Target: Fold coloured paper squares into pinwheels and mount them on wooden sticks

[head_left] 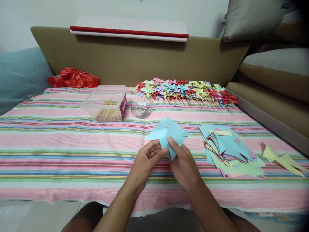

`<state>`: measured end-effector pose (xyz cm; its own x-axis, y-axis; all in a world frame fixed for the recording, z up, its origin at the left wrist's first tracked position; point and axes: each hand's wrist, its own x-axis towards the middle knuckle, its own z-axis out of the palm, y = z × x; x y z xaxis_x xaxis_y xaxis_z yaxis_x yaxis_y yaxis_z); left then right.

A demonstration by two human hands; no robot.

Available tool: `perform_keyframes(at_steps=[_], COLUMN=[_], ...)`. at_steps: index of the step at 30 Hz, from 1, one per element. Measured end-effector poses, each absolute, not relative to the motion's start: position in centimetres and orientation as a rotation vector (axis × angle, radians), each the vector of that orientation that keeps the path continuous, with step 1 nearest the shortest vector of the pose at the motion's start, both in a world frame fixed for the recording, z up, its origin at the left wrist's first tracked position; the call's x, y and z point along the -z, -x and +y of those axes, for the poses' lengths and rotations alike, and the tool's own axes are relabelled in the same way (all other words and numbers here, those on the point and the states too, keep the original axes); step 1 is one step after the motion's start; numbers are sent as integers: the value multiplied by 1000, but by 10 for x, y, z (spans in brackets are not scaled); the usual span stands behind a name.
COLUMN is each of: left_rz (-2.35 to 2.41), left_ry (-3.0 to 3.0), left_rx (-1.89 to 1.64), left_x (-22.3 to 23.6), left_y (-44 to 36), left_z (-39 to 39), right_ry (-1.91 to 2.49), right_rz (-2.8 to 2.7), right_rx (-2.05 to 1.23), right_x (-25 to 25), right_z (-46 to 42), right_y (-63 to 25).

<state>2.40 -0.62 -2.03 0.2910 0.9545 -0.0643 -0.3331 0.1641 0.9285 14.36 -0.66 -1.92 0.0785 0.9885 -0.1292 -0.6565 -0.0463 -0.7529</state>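
Your left hand (147,161) and right hand (182,162) both pinch the slit light-blue paper square (177,131) near its closest corner. It spreads forward, diamond-wise, over the striped cloth (72,141), neither hand clearly nearer.

A room in a home, shown by soft furnishings: a teal cushion (21,77) at left, a grey pillow (251,19) at right, and a pink striped cloth (60,148).

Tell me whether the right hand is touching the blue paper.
Touching. The head view shows the right hand gripping the blue paper, with one of its fingers, the thumb, lying across the front.
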Motion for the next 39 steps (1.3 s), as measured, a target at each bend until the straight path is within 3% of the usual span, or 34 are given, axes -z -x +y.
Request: perform_keyframes(at_steps=[24,39], left_rz=[893,950], left_ry=[-1032,-763], left_rx=[-1082,-1358], left_x=[20,28], left_y=[-25,-31], left_z=[-9,-10], right_ry=[758,847], right_rz=[-478,-651], right_rx=[-1447,-1420], right_x=[25,29], right_z=[-7,-12], right_y=[-139,-129])
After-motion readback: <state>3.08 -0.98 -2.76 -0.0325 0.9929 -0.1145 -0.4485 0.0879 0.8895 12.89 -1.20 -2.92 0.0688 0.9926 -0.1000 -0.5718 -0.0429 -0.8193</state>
